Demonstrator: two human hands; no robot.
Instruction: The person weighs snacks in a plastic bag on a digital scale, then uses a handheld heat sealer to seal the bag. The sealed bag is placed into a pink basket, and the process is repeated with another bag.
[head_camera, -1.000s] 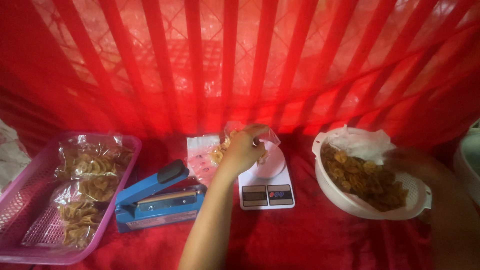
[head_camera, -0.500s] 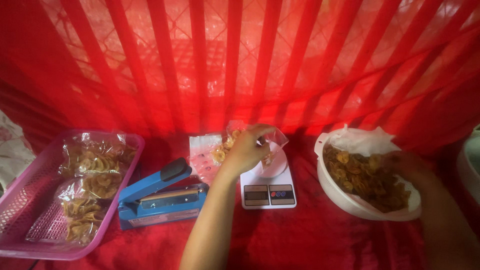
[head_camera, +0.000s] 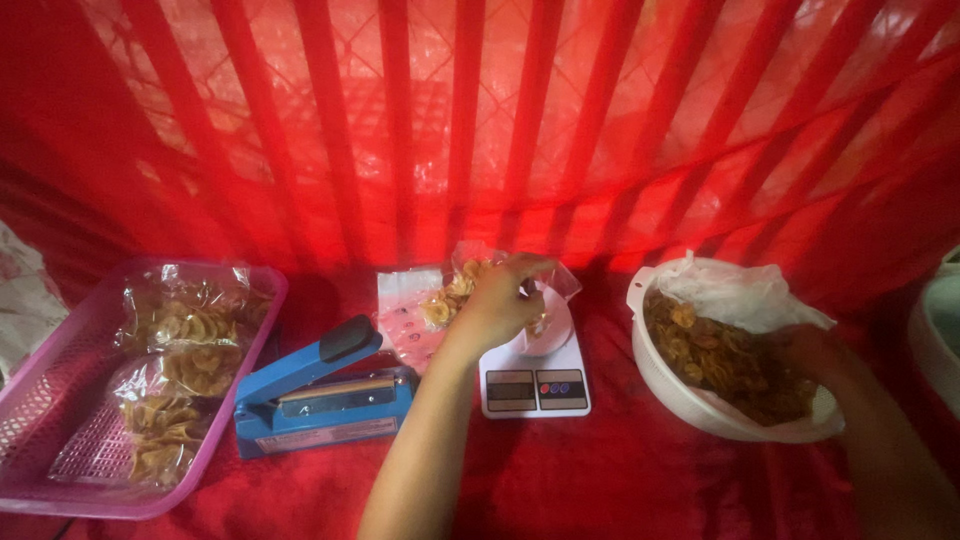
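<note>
My left hand (head_camera: 497, 301) grips a clear plastic bag of yellow chips (head_camera: 462, 288) over a small white digital scale (head_camera: 534, 378). The bag rests at the scale's top, partly hidden by my fingers. My right hand (head_camera: 812, 352) is down inside a white bowl (head_camera: 690, 405) lined with plastic and filled with brown-yellow chips (head_camera: 712, 352). Its fingers are among the chips, and whether they hold any is hidden.
A blue heat sealer (head_camera: 318, 396) lies left of the scale. A pink basket (head_camera: 60, 395) at the far left holds several filled chip bags (head_camera: 172, 370). A flat packet (head_camera: 402, 305) lies behind the sealer. Red cloth covers the table; a red mesh curtain hangs behind.
The view has drifted a little. My left hand stays on the bag over the scale. My right hand has settled lower into the bowl of chips.
</note>
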